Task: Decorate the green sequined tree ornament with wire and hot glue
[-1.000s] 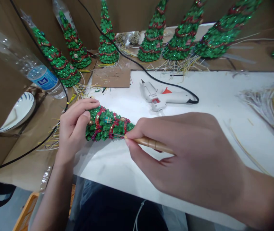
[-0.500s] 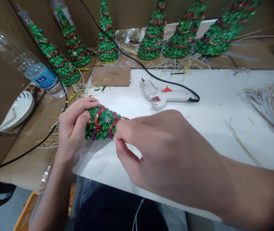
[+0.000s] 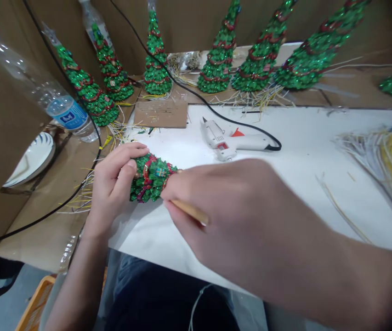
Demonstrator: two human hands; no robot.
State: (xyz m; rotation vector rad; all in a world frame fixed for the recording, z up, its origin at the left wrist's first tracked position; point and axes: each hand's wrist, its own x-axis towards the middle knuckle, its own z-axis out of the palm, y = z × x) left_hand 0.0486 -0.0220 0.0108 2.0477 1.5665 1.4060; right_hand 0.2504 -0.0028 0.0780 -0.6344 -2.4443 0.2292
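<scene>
A small glittery green Christmas tree [image 3: 154,177] with red garland and a tiny gift ornament lies on its side on the white board [image 3: 147,234]. My left hand [image 3: 116,177] is closed around one end of it, fingers over the top and thumb along the near side. My right hand [image 3: 230,211] pinches a thin tool with a wooden handle [image 3: 190,211], pointed toward the tree. Its working tip is hidden behind my fingers. The right hand covers the other end of the tree. Beyond it, a white glue gun [image 3: 230,140] with a red trigger lies on the board.
Several finished-looking trees [image 3: 216,64] stand along the back. At left are a plastic bottle [image 3: 68,112], a white plate [image 3: 32,158] and a black cable [image 3: 78,181]. A cardboard piece [image 3: 161,114] lies near the back. Bundled white and yellow wires [image 3: 385,161] lie at right.
The wooden handle, mostly hidden before, now shows below my right fingers as that hand has turned slightly. My left hand keeps its hold on the tree. The whole view has shifted a little.
</scene>
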